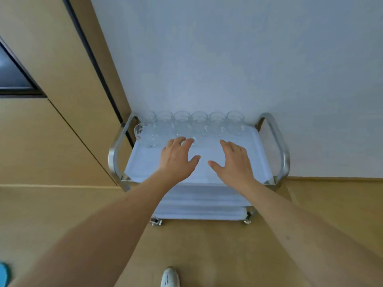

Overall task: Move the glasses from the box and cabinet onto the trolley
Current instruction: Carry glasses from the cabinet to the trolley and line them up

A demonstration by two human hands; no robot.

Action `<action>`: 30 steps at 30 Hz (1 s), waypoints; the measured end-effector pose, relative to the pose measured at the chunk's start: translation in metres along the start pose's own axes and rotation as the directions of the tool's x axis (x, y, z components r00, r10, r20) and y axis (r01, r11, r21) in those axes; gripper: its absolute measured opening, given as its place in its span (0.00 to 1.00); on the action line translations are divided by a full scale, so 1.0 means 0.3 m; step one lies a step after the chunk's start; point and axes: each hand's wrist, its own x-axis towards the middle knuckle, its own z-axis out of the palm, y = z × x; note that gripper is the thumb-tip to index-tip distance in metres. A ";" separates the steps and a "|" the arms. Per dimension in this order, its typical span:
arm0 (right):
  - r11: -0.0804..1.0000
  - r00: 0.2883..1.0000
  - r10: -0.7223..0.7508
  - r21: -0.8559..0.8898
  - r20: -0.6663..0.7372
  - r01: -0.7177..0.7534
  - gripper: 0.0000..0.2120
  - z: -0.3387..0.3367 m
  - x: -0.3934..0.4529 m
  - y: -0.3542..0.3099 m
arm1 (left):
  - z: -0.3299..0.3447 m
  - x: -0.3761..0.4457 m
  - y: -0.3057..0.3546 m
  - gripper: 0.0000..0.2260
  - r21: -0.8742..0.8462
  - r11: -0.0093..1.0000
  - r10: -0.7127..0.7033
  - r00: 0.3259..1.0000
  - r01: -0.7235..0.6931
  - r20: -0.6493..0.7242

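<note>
In front of me a plain pale grey-white wall [228,59] fills the upper middle and right of the frame, evenly lit. To its left stands a tan wooden panel [51,59] edged by a dark vertical strip [91,59]. A dark window-like opening [12,75] sits at far left. Under me lies a tan floor [207,255].

I can't count the glasses [199,123] surely; clear and blurred, they merge near the trolley's [275,141] left rail; my left hand [178,160] covers the nearest ones' bases; the shoe [170,277] and a blue thing [4,274] are cut by the edge.
</note>
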 end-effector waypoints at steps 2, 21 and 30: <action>0.999 0.999 0.037 -0.009 -0.038 -0.037 0.39 -0.104 0.013 0.019 | -0.060 0.083 0.077 0.27 0.011 0.997 0.072 0.997 -0.072 0.005; 0.769 0.682 0.545 -0.033 -0.488 -0.638 0.41 -0.648 -0.225 0.314 | -0.078 0.436 0.844 0.31 -0.102 0.588 0.809 0.583 -0.802 0.074; 0.633 0.492 0.653 0.059 -0.575 -0.771 0.39 -0.798 -0.501 0.503 | 0.020 0.319 1.266 0.31 -0.195 0.356 0.934 0.351 -0.914 0.061</action>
